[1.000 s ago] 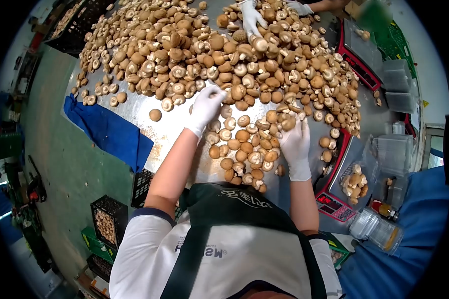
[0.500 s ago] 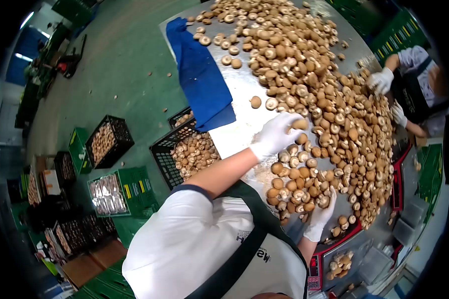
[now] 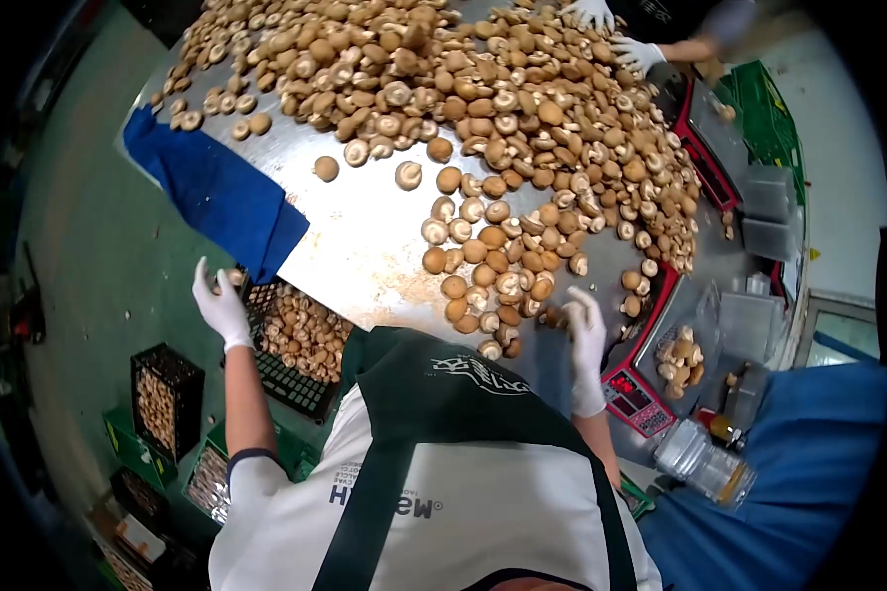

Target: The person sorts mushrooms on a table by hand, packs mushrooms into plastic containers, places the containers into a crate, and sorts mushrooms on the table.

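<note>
My left hand [image 3: 223,310], in a white glove, is out past the table's left edge, beside a black crate [image 3: 301,389] holding mushrooms. Its fingers are spread, and a single mushroom [image 3: 235,277] shows just beside them, apparently loose. White-gloved too, my right hand [image 3: 585,345] hovers at the near side of the table with fingers apart and slightly bent. Closest to it are a mushroom in shadow [image 3: 553,317] and a loose group of brown-capped mushrooms [image 3: 508,284]. Behind that group spreads a large heap of mushrooms [image 3: 522,98].
A blue cloth [image 3: 212,192] drapes over the left edge of the metal table [image 3: 355,256]. On the right are a red scale [image 3: 639,399], clear plastic boxes [image 3: 705,461] and a small mushroom pile [image 3: 680,361]. Another person's gloved hands [image 3: 638,54] touch the heap's far side.
My left hand has carried a mushroom from the table leftward to the crate, and its fingers have opened. My right hand has drawn back from the mushrooms. The view has turned.
</note>
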Available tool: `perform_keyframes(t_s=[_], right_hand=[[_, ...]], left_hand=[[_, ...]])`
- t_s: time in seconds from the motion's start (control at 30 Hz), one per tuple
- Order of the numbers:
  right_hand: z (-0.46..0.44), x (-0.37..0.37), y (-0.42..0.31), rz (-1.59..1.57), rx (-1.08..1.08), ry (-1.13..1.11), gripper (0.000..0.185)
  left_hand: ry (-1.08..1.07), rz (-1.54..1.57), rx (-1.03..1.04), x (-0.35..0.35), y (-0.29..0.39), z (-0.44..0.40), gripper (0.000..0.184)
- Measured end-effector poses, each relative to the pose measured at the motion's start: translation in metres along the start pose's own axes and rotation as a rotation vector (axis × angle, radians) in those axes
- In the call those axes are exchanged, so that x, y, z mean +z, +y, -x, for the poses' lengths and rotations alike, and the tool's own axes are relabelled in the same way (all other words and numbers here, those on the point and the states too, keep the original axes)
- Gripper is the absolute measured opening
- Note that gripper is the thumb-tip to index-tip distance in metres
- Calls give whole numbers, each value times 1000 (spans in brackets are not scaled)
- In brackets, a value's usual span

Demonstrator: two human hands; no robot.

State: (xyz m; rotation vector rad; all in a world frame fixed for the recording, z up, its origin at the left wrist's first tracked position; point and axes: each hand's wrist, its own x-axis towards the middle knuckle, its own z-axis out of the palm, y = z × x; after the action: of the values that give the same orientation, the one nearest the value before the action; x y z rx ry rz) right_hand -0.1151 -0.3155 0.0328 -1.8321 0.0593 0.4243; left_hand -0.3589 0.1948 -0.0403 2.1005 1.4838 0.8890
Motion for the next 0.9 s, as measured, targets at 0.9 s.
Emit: perform_keyframes(t_s=[0.9], right_hand=[[-112,34,-50,437,-387,272,36]], left_hand=[[-1273,94,709,127,291,130,22]])
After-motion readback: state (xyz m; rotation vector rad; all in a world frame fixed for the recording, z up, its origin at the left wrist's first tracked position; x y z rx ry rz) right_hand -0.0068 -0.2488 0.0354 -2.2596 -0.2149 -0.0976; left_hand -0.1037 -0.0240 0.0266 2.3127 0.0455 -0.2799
